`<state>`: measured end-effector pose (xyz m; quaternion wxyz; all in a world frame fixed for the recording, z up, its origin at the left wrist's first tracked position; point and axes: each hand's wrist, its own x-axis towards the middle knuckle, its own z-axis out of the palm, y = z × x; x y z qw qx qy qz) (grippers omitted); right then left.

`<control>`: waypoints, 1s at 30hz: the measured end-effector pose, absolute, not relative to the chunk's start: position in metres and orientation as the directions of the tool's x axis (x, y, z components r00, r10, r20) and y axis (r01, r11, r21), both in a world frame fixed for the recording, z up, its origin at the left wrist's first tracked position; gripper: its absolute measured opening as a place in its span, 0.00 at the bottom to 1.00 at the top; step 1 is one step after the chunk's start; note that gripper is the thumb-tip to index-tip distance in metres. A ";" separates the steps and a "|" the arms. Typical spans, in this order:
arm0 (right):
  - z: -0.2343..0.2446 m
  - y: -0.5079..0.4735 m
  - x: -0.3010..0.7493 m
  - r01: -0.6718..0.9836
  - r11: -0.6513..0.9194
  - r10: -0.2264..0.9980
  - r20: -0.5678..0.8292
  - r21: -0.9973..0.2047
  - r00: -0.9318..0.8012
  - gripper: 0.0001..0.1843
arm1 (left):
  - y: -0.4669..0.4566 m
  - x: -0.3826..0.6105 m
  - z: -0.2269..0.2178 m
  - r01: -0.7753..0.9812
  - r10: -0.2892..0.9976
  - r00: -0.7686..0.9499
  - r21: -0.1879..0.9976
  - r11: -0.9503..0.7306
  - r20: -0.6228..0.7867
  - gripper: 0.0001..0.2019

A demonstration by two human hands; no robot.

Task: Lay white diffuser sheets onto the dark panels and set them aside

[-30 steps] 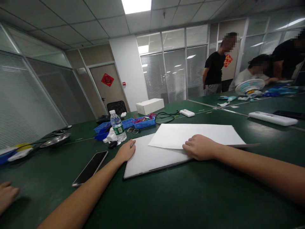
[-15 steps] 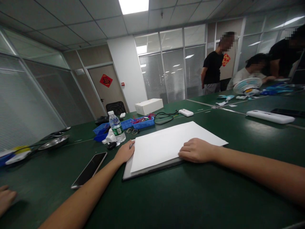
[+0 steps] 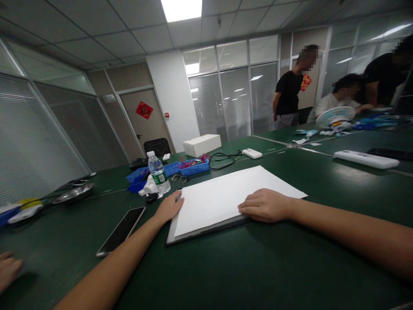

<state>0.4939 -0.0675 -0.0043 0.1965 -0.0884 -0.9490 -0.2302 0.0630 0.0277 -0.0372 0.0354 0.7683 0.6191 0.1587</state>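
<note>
A white sheet of paper (image 3: 219, 198) lies over a flat, thin board with a pale grey top and dark edge (image 3: 193, 236), which shows along the near and left sides. At the board's left edge, my left hand (image 3: 169, 206) is closed round the side, its thumb by the paper's border. My right hand (image 3: 266, 206) rests at the paper's near edge with fingers bent and pressed together on it; their undersides are hidden. Left of my forearm lies a dark-screened phone (image 3: 121, 230).
Beyond the board stand a water bottle (image 3: 158, 172), blue trays (image 3: 195, 167), glasses (image 3: 180, 178) and a white box (image 3: 202, 145). Another person's hand (image 3: 9, 269) is at the far left. White devices (image 3: 366, 159) lie to the right; several people (image 3: 287, 97) are beyond.
The paper has slid slightly left and toward me over the board. My right hand has shifted a little left with it. My left hand stays at the board's edge.
</note>
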 end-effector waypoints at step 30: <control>-0.002 -0.071 0.497 0.240 0.936 0.127 0.389 0.257 -0.912 0.22 | 0.035 0.056 -0.043 0.922 0.956 0.209 0.283 -0.262 0.206 0.30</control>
